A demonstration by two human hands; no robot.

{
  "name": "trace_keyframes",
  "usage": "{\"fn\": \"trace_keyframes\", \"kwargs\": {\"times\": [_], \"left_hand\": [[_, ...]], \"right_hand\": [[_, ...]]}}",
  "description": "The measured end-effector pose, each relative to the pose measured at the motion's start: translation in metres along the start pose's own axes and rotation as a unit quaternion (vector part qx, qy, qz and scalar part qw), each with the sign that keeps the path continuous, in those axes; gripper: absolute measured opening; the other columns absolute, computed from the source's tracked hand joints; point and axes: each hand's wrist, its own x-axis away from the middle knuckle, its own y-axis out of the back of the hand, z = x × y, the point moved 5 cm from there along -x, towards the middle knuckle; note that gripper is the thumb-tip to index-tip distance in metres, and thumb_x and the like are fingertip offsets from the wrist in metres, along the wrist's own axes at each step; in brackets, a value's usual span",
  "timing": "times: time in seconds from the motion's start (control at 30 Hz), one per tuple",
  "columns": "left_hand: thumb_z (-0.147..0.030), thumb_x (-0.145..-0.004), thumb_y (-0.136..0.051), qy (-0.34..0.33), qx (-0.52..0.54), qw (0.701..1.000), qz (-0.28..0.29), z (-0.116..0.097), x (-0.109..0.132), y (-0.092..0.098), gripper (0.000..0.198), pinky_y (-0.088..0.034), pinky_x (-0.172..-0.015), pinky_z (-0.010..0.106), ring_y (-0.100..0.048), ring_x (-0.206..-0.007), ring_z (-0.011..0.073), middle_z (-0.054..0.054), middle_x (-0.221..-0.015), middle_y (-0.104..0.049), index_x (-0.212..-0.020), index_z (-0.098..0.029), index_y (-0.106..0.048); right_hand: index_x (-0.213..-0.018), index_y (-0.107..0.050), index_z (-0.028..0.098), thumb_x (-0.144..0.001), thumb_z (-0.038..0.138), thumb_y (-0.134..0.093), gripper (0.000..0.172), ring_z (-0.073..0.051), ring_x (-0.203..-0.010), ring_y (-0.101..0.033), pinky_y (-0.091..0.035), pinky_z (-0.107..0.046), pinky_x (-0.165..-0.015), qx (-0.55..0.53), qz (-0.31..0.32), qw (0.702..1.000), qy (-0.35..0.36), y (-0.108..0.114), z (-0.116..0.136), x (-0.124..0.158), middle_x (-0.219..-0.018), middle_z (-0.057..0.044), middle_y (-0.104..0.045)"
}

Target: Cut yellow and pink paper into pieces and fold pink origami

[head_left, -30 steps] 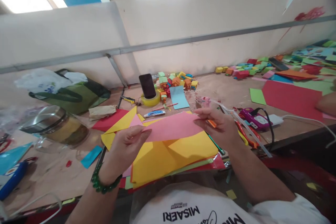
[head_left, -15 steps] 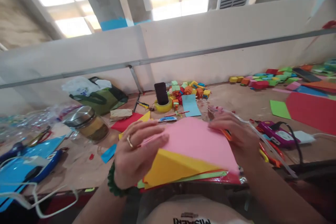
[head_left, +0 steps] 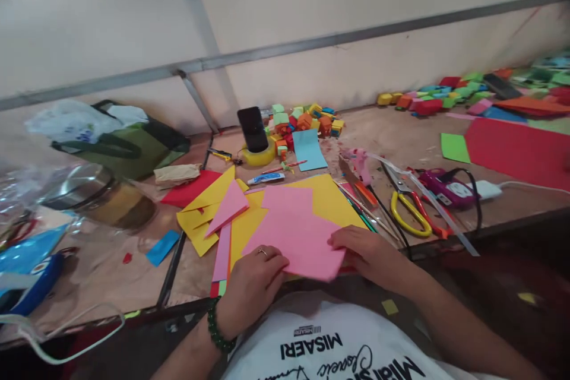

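A pink sheet of paper lies at the front of the table, tilted slightly toward my body. My right hand pinches its right corner, thumb beneath and fingers above. At its lower left edge, my left hand has its fingers curled over the paper, with the thumb hidden. Underneath is a large yellow sheet, part of a stack of coloured paper. Left of it rest a folded pink triangle and a yellow folded piece.
Scissors with yellow handles, a pink glue gun and a purple device lie right. A phone stands in a tape roll before small paper boxes. A lidded glass jar lies left.
My view has tilted downward. Both hands have drawn closer to my body with the pink paper, uncovering the yellow sheet behind it. My right hand has closed on the paper's corner.
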Motion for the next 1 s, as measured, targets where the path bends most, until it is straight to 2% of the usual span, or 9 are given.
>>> {"fn": "trace_keyframes", "kwargs": {"times": [0.1,0.17,0.23,0.3,0.4,0.6,0.83,0.93,1.0], "left_hand": [[-0.025,-0.089,-0.044,0.09,0.058,0.994,0.013,0.016,-0.01,0.0,0.027,-0.043,-0.058,0.025,-0.057,-0.064,0.0149,0.002,-0.073,-0.061,-0.065,-0.021,-0.057],[-0.032,-0.085,-0.049,0.143,0.087,0.985,0.034,0.028,-0.018,-0.001,0.029,-0.041,-0.057,0.026,-0.055,-0.062,0.0146,0.002,-0.073,-0.058,-0.059,-0.02,-0.051],[-0.035,-0.081,-0.054,0.174,0.107,0.977,0.058,0.036,-0.025,-0.004,0.029,-0.04,-0.057,0.027,-0.053,-0.061,0.0148,0.002,-0.071,-0.056,-0.056,-0.02,-0.048],[-0.035,-0.077,-0.056,0.191,0.112,0.972,0.078,0.041,-0.03,-0.005,0.029,-0.038,-0.057,0.028,-0.051,-0.06,0.0147,0.001,-0.069,-0.054,-0.054,-0.02,-0.046],[-0.034,-0.077,-0.055,0.202,0.106,0.969,0.096,0.044,-0.035,-0.006,0.03,-0.036,-0.057,0.029,-0.048,-0.059,0.0144,0.0,-0.068,-0.052,-0.053,-0.02,-0.044],[-0.027,-0.077,-0.056,0.201,0.1,0.968,0.114,0.044,-0.037,-0.009,0.032,-0.035,-0.059,0.028,-0.047,-0.06,0.0143,-0.001,-0.066,-0.049,-0.052,-0.02,-0.038],[-0.019,-0.079,-0.057,0.217,0.067,0.965,0.127,0.041,-0.037,-0.01,0.03,-0.035,-0.061,0.028,-0.049,-0.062,0.0143,0.0,-0.067,-0.05,-0.054,-0.019,-0.041],[-0.017,-0.08,-0.057,0.216,0.054,0.967,0.127,0.038,-0.037,-0.009,0.028,-0.035,-0.062,0.027,-0.05,-0.063,0.0138,0.0,-0.069,-0.05,-0.055,-0.018,-0.043],[-0.016,-0.08,-0.057,0.213,0.053,0.968,0.123,0.038,-0.037,-0.009,0.028,-0.035,-0.061,0.027,-0.05,-0.063,0.0134,0.0,-0.069,-0.051,-0.055,-0.018,-0.045]], "right_hand": [[-0.083,-0.062,0.02,-0.093,0.021,-0.045,0.019,-0.019,-0.076,-0.066,-0.052,-0.03,-0.068,0.026,0.033,0.995,-0.091,0.002,-0.008,-0.002,-0.082,-0.008,-0.07],[-0.083,-0.062,0.02,-0.093,0.027,-0.05,0.017,-0.019,-0.071,-0.065,-0.049,-0.029,-0.064,0.056,0.027,0.986,-0.157,0.003,-0.013,-0.006,-0.077,-0.006,-0.069],[-0.093,-0.062,0.019,-0.09,0.028,-0.057,0.011,-0.019,-0.076,-0.066,-0.049,-0.029,-0.065,0.085,0.021,0.975,-0.205,0.005,-0.017,-0.01,-0.082,-0.006,-0.07],[-0.104,-0.062,0.018,-0.087,0.026,-0.062,0.019,-0.021,-0.086,-0.066,-0.049,-0.03,-0.07,0.123,0.023,0.964,-0.234,0.007,-0.019,-0.016,-0.094,-0.008,-0.07],[-0.109,-0.062,0.018,-0.089,0.03,-0.06,0.024,-0.024,-0.097,-0.065,-0.048,-0.031,-0.076,0.173,0.065,0.946,-0.265,0.012,-0.016,-0.026,-0.106,-0.011,-0.067],[-0.103,-0.06,0.016,-0.088,0.042,-0.061,0.03,-0.026,-0.098,-0.065,-0.045,-0.031,-0.075,0.164,0.149,0.922,-0.317,0.014,-0.006,-0.049,-0.105,-0.011,-0.069],[-0.096,-0.062,0.017,-0.082,0.041,-0.068,0.029,-0.026,-0.088,-0.067,-0.039,-0.029,-0.065,0.142,0.156,0.908,-0.362,0.011,-0.01,-0.057,-0.092,-0.009,-0.071],[-0.089,-0.062,0.017,-0.082,0.039,-0.067,0.023,-0.025,-0.089,-0.066,-0.039,-0.029,-0.066,0.133,0.153,0.916,-0.347,0.01,-0.007,-0.058,-0.097,-0.009,-0.069],[-0.094,-0.062,0.017,-0.083,0.04,-0.066,0.026,-0.026,-0.092,-0.066,-0.04,-0.029,-0.069,0.135,0.14,0.919,-0.343,0.011,-0.005,-0.06,-0.103,-0.011,-0.068]]}}
